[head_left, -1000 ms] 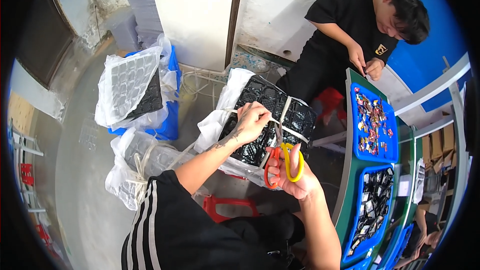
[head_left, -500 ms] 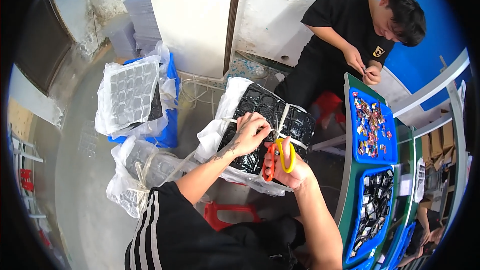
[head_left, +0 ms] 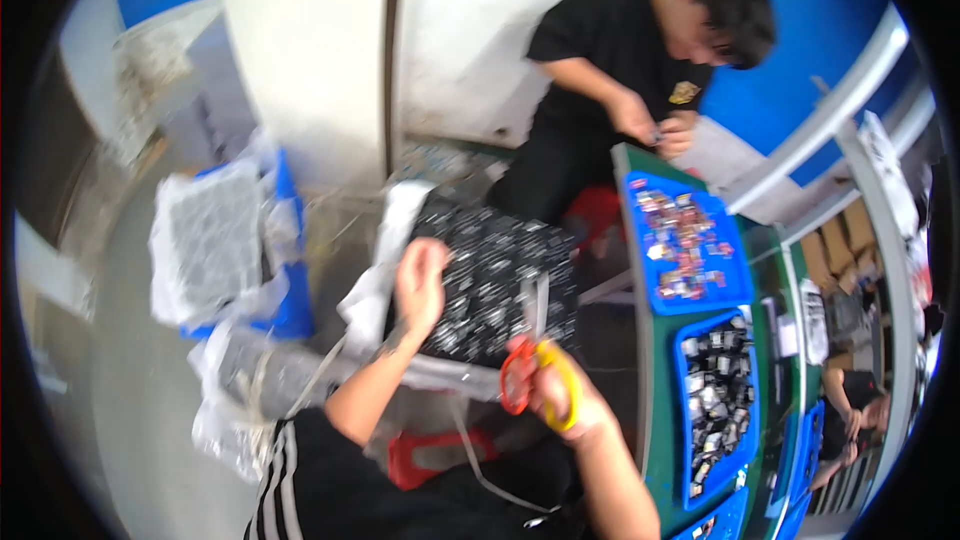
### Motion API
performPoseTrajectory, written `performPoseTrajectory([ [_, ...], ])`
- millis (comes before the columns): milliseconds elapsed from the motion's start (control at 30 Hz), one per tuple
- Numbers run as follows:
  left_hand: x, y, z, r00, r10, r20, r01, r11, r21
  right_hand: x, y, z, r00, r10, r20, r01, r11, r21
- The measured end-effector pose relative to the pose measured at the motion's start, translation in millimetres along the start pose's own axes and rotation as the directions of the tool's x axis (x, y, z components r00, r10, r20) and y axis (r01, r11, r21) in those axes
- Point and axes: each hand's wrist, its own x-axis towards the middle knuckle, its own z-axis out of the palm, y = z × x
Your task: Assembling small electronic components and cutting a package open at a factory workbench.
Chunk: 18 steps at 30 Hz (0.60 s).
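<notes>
The person's right hand (head_left: 572, 405) is closed around scissors (head_left: 541, 352) with red and yellow handles, blades pointing away over the black moulded trays (head_left: 490, 265) in front of the body. The left hand (head_left: 420, 290) is at the trays' left side, too blurred for me to tell whether it grips anything. A pale cord (head_left: 471, 452) trails past a red stool (head_left: 402, 460).

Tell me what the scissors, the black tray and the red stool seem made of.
Scissors: blades seem metal, silvery though blurred; handles likely plastic, evenly red and yellow. Black tray: probably glossy plastic, given its scattered bright highlights. Red stool: likely plastic, its colour uniform; finish unclear.
</notes>
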Motion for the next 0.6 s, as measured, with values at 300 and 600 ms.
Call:
performPoseTrajectory([
  [300, 21, 18, -104, 0.843, 0.362, -0.398, -0.020, 0.760, 0.650, -75, -11, 5, 0.890, -0.264, -0.373, -0.246, 0.412, -0.878],
  [600, -128, 84, 72, 0.781, 0.625, 0.014, -0.586, 0.724, 0.364, -133, -201, -7, 0.509, -0.714, -0.481, 0.144, 0.621, -0.770],
])
